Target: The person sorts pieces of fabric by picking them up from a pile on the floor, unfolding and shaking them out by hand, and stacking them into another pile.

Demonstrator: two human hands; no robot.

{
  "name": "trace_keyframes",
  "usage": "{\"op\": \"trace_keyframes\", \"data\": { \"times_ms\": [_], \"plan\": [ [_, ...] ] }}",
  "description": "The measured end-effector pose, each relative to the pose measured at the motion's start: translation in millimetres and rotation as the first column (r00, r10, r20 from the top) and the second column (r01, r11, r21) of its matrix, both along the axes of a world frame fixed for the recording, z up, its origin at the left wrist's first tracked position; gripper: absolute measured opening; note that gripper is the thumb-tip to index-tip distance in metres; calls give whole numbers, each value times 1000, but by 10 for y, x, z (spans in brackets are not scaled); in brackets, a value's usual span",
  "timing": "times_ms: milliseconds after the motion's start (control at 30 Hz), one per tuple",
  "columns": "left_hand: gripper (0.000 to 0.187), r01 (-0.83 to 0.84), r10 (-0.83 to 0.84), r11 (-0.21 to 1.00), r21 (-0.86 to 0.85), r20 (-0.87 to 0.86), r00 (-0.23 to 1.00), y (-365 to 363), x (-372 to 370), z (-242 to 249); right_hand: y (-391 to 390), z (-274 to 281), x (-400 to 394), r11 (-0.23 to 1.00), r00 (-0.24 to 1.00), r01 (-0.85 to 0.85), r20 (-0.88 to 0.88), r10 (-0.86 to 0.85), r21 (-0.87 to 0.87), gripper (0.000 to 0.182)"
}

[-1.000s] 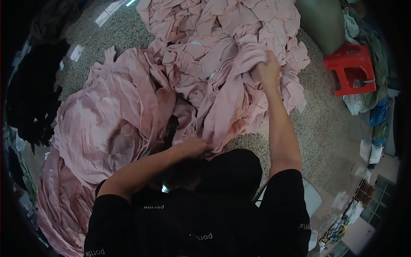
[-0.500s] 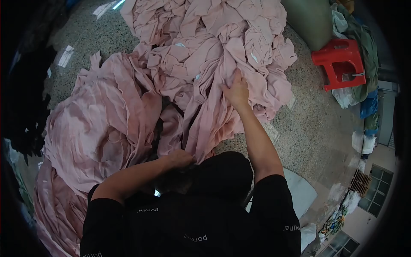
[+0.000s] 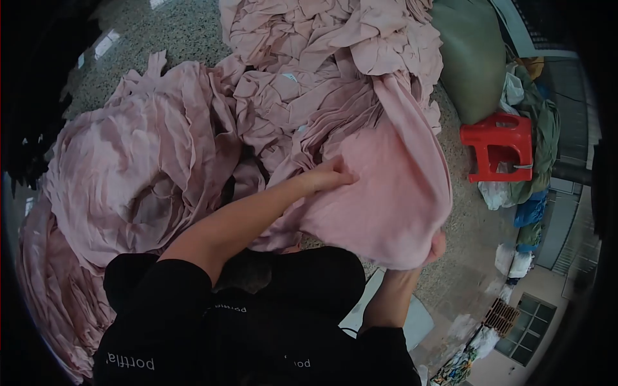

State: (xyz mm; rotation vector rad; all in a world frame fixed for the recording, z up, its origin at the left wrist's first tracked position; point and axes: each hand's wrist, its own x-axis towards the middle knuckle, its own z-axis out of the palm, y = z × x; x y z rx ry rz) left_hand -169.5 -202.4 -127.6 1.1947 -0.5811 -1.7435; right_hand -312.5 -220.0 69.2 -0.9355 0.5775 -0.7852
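Observation:
A smooth pink cloth [image 3: 380,199] is spread between my hands, its far part running up into the heap. My left hand [image 3: 329,175] is closed, with fingertips pinched on its upper left part. At its lower right corner, my right hand [image 3: 436,248] grips the edge; most of that hand is hidden behind the cloth. Beyond lies a heap of crumpled pink cloths [image 3: 283,106], several layered, with small white labels [image 3: 290,77] showing. A second large pink bundle [image 3: 122,174] sits left of my left forearm.
The heap rests on a speckled stone floor [image 3: 145,38]. To the right stand a red plastic stool [image 3: 499,148] and a bulging olive sack [image 3: 470,58]. Bags and cloths line the right side, near a wall with a window [image 3: 524,328]. More pink fabric [image 3: 58,276] trails at lower left.
My right hand has come down and right from the heap, drawing a pink cloth out flat. My left hand has moved up and right onto that cloth. The view has shifted slightly.

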Motion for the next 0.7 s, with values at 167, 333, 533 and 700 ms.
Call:
{"op": "trace_keyframes", "data": {
  "times_ms": [167, 333, 533, 700],
  "plan": [
    [74, 165, -166, 985, 56, 16, 986, 188, -345, 325, 38, 105, -289, 975, 978, 95, 203, -53, -203, 59],
    [65, -240, 226, 969, 58, 184, 957, 99, -304, -1, 57, 170, -388, 960, 978, 110, 198, -59, -256, 60],
    [39, 128, -133, 989, -79, -860, 492, 280, -851, 298, 45, 235, -446, 952, 978, 110, 204, -52, -287, 61],
    [28, -217, 275, 962, 169, -611, 743, 396, 392, 571, -36, 330, -423, 947, 979, 60, 203, 6, -315, 63]
  ]
}}
